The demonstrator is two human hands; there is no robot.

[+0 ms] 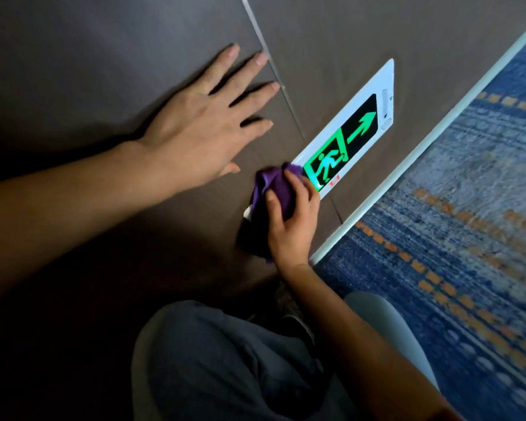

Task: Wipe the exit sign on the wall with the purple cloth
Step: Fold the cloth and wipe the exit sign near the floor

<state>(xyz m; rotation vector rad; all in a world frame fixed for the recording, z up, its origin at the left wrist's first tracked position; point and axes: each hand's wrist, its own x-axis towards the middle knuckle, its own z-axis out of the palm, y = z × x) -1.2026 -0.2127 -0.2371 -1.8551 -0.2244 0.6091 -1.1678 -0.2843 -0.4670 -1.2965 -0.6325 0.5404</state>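
The exit sign (357, 126) is a white-framed panel low on the dark wall, lit green with a running figure and an arrow. My right hand (292, 220) grips a bunched purple cloth (274, 183) and presses it against the sign's near end, covering that corner. My left hand (204, 123) lies flat on the wall to the left of the sign, fingers spread, holding nothing.
A thin metal seam (274, 68) runs down the brown wall (104, 56) beside the sign. A pale baseboard (431, 147) meets a blue and orange patterned carpet (468, 238). My bent knees in grey trousers (225, 360) fill the bottom of the view.
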